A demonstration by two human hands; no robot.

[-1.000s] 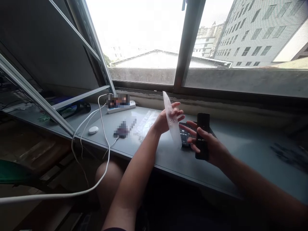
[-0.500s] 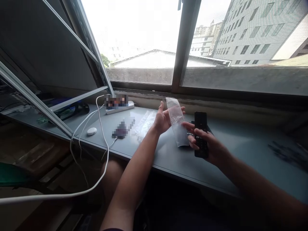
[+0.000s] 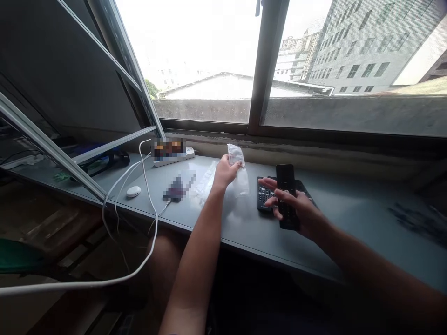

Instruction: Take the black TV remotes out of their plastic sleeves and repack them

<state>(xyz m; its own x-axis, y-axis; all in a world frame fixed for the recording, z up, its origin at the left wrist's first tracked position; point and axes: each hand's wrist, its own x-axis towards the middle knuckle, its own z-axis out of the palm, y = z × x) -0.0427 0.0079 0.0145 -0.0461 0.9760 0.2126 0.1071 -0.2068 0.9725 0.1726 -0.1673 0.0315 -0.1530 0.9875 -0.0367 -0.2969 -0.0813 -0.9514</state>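
Black remote [image 3: 287, 195], clear bag [image 3: 238, 173], seemingly grey-blue desk [image 3: 349, 223].

Bag [image 3: 242, 184] in left hand [image 3: 225, 171]: thin clear plastic film, glossy, crinkled. Slim remote [image 3: 285, 174] in right hand [image 3: 300, 211]: black plastic, smooth satin shell. Second remote [image 3: 262, 200] flat on desk: black plastic, matt, keys look rubbery. Desk top [image 3: 349, 218]: grey, smooth, matt with a faint sheen; material can't tell. Spare bags [image 3: 208, 180]: same clear film. Cable [image 3: 87, 283] and power strip [image 3: 188, 152]: white plastic, glossy. Slanted rail [image 3: 52, 146]: bare metal, dull silver. Outer ledge [image 3: 209, 109]: rough concrete.
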